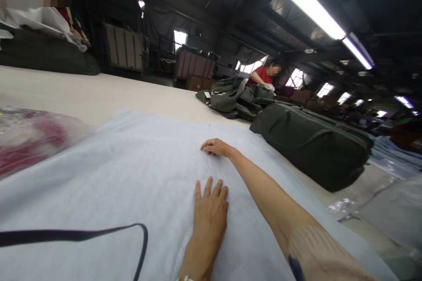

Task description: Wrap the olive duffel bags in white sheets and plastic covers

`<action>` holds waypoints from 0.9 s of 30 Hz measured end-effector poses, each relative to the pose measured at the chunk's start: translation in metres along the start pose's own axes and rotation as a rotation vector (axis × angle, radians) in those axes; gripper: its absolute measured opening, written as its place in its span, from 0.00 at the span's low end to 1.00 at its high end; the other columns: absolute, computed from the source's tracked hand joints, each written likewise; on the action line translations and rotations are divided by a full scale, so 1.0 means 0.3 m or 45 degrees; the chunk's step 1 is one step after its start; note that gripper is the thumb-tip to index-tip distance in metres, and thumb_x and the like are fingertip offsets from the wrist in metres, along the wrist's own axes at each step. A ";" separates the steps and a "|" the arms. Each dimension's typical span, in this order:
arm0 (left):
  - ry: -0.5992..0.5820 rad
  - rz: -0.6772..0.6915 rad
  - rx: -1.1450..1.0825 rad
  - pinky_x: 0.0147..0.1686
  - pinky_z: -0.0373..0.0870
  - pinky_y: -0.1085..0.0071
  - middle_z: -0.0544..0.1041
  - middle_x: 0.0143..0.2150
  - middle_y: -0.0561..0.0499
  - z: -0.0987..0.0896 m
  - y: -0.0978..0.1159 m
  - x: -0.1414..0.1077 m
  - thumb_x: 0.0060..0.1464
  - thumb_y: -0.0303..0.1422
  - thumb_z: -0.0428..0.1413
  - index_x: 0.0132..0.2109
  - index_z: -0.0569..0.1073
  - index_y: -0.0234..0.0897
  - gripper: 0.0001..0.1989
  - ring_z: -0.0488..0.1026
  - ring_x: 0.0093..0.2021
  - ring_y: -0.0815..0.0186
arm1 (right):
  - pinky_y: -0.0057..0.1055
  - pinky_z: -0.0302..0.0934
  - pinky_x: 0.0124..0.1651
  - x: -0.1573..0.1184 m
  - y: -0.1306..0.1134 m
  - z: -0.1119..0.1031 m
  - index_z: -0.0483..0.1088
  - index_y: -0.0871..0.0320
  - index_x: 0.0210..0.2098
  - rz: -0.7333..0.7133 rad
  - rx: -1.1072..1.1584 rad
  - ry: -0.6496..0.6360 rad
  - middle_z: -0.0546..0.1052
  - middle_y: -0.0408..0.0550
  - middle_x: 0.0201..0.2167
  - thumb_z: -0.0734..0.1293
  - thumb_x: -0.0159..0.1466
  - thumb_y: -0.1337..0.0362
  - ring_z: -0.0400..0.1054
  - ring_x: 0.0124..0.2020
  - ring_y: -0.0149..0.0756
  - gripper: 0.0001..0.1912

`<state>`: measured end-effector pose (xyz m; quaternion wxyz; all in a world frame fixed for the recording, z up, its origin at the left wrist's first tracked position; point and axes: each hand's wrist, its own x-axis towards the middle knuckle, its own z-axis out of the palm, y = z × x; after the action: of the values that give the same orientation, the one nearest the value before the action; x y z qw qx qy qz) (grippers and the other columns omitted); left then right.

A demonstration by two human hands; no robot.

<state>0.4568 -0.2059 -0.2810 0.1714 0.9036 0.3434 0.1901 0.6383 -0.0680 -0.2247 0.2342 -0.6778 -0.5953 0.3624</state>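
The white sheet (132, 171) is spread over the counter (145, 92) to the left of the dark bag (310, 140), with its far right corner reaching the bag's nearer end; whether it is tucked beneath cannot be told. The sheet lies directly under the fingers of both hands and extends away from the bag. Its long axis cannot be settled, since the near part is cut off by the view. The far edge is approached more closely by the right hand (216, 145), which is also the nearer of the two to the bag. Its fingers are curled narrowly over the cloth; whether a fold is pinched cannot be told. The left hand (211, 210) is laid flat, farther from the bag's near end, its fingers moderately spread and nothing seen gripped.

The sheet is pale, faintly bluish, thin and soft-looking, with shallow creases around the hands. A black strap (66, 236) is seen across the part farthest from the bag; contact with the cloth cannot be confirmed.
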 end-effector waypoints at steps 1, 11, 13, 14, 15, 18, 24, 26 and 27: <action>-0.006 -0.003 -0.011 0.66 0.43 0.37 0.64 0.65 0.55 -0.005 0.002 0.000 0.60 0.27 0.46 0.59 0.67 0.47 0.21 0.52 0.68 0.52 | 0.22 0.54 0.26 0.003 -0.002 -0.003 0.77 0.57 0.38 0.004 -0.011 -0.019 0.72 0.39 0.22 0.66 0.58 0.66 0.59 0.21 0.24 0.09; -0.066 -0.033 -0.050 0.66 0.42 0.39 0.63 0.66 0.56 -0.034 0.011 -0.002 0.62 0.31 0.47 0.59 0.67 0.48 0.19 0.51 0.69 0.54 | 0.23 0.53 0.24 0.009 -0.020 -0.014 0.72 0.48 0.52 0.033 -0.153 -0.084 0.71 0.38 0.22 0.67 0.55 0.67 0.58 0.20 0.25 0.24; -0.075 -0.036 -0.058 0.67 0.42 0.39 0.63 0.66 0.56 -0.039 0.013 -0.001 0.62 0.31 0.47 0.59 0.67 0.48 0.19 0.51 0.69 0.54 | 0.23 0.54 0.24 0.018 -0.026 -0.015 0.71 0.46 0.54 0.034 -0.205 -0.080 0.71 0.37 0.21 0.68 0.54 0.67 0.60 0.21 0.26 0.27; -0.075 -0.037 -0.061 0.67 0.41 0.39 0.63 0.66 0.56 -0.041 0.014 -0.001 0.62 0.31 0.47 0.59 0.67 0.48 0.19 0.51 0.69 0.53 | 0.24 0.55 0.25 0.022 -0.028 -0.018 0.70 0.45 0.55 0.035 -0.233 -0.079 0.71 0.37 0.21 0.68 0.54 0.67 0.61 0.21 0.27 0.28; -0.074 -0.035 -0.066 0.67 0.41 0.39 0.63 0.66 0.56 -0.042 0.014 -0.002 0.62 0.31 0.47 0.59 0.67 0.48 0.19 0.50 0.69 0.53 | 0.25 0.56 0.26 0.026 -0.029 -0.022 0.70 0.44 0.55 0.039 -0.263 -0.075 0.71 0.37 0.21 0.69 0.54 0.66 0.62 0.22 0.28 0.29; -0.064 -0.030 -0.084 0.67 0.41 0.39 0.63 0.66 0.56 -0.042 0.013 -0.003 0.63 0.32 0.47 0.59 0.67 0.47 0.19 0.50 0.69 0.53 | 0.29 0.60 0.33 0.032 -0.019 -0.040 0.69 0.45 0.56 0.057 -0.365 -0.018 0.73 0.39 0.23 0.73 0.51 0.61 0.66 0.26 0.33 0.31; -0.028 -0.026 -0.059 0.67 0.41 0.39 0.64 0.65 0.56 -0.030 0.008 -0.003 0.62 0.32 0.47 0.59 0.67 0.47 0.19 0.51 0.68 0.54 | 0.37 0.60 0.47 0.019 0.041 -0.047 0.55 0.51 0.65 0.110 -0.432 0.247 0.76 0.51 0.42 0.76 0.46 0.47 0.68 0.44 0.44 0.52; -0.021 -0.020 -0.045 0.67 0.42 0.39 0.64 0.65 0.56 -0.026 0.007 -0.001 0.62 0.31 0.47 0.59 0.67 0.47 0.19 0.51 0.68 0.54 | 0.35 0.61 0.45 0.012 0.057 -0.047 0.49 0.53 0.67 0.128 -0.381 0.271 0.77 0.50 0.42 0.76 0.47 0.46 0.69 0.42 0.42 0.55; -0.018 -0.015 -0.041 0.66 0.42 0.38 0.64 0.65 0.55 -0.024 0.007 0.000 0.62 0.31 0.47 0.59 0.67 0.48 0.19 0.51 0.68 0.53 | 0.34 0.61 0.44 0.008 0.063 -0.048 0.47 0.55 0.68 0.139 -0.348 0.273 0.77 0.50 0.41 0.74 0.50 0.45 0.70 0.40 0.40 0.55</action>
<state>0.4545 -0.2062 -0.2739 0.1897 0.9000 0.3445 0.1882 0.6616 -0.0676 -0.2305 0.1821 -0.7694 -0.5730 0.2158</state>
